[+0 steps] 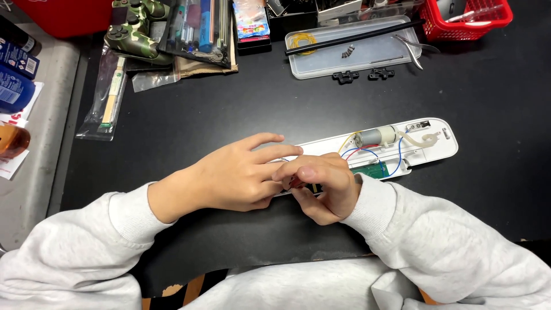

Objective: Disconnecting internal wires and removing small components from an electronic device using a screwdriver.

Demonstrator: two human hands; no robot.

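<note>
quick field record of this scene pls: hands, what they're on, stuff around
surface: black table
left hand: fingers resting on the near end of an opened white device
right hand: pinching a small reddish part, too hidden to identify
device inside: small motor, coloured wires, green circuit board
behind: clear tray with black rod, camouflage game controller, red basket

A black worktable (pixel 201 120) is filling most of the view, light glaring softly off it. A grey surface (pixel 40 172) is running alongside at nine o'clock, its edge meeting the table's.
</note>
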